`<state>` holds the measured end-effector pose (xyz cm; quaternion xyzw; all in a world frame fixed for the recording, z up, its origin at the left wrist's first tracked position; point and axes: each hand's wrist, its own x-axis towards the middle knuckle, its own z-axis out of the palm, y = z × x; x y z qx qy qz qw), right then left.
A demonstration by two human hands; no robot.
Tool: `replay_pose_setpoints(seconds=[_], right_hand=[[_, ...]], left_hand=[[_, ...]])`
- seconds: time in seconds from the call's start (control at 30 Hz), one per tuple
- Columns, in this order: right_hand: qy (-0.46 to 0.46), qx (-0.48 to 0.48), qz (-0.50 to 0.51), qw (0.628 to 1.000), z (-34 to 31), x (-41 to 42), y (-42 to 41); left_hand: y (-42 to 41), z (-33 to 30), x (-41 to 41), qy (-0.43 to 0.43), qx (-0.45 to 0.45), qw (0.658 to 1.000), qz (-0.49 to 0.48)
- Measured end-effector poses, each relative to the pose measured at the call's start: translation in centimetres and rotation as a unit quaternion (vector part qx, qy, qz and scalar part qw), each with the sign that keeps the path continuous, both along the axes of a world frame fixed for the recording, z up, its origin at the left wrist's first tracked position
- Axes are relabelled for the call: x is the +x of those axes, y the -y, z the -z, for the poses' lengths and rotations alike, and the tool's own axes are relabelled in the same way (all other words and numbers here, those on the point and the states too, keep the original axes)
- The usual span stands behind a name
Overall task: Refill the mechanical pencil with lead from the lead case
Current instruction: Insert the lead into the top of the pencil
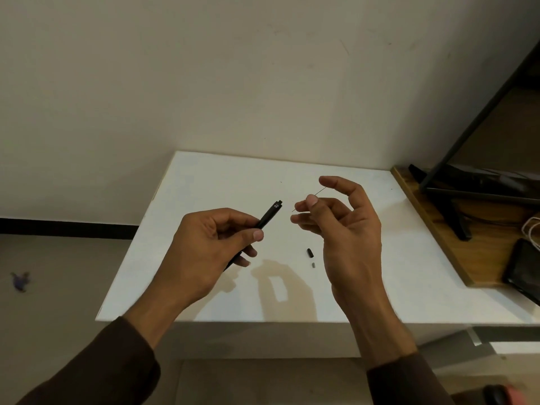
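My left hand [216, 247] grips a black mechanical pencil [270, 215] above the white table [204, 182], its uncapped top end pointing up and to the right. My right hand [342, 226] pinches a thin stick of lead [320, 192] between thumb and fingers, a short gap right of the pencil's top. The lead slants from lower left to upper right. On the table below the right hand lie a small black cap [310, 253] and a tiny grey eraser piece [313, 265]. No lead case is visible.
A wooden shelf [432, 226] adjoins the table's right side, carrying a black metal stand [455, 200], a dark phone [523, 270] and a white cord [531, 229]. A wall rises behind the table. Floor lies to the left, with a small purple thing [20, 281] on it.
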<state>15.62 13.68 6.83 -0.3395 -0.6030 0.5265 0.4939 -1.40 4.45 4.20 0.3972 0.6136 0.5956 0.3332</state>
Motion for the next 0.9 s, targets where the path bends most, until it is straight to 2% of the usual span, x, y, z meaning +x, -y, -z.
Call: replay_pose_setpoints(seconds=[0.5,0.9], right_hand=[[-0.016,0.042,0.056,0.997,-0.43,-0.11,0.11],[-0.011,0.047,0.078,0.996,-0.67,-0.15,0.27]], left_hand=[[0.14,-0.15,0.18,-0.048,0.007,0.999,0.011],[0.30,-0.55,0.37,-0.046,0.009,0.999,0.011]])
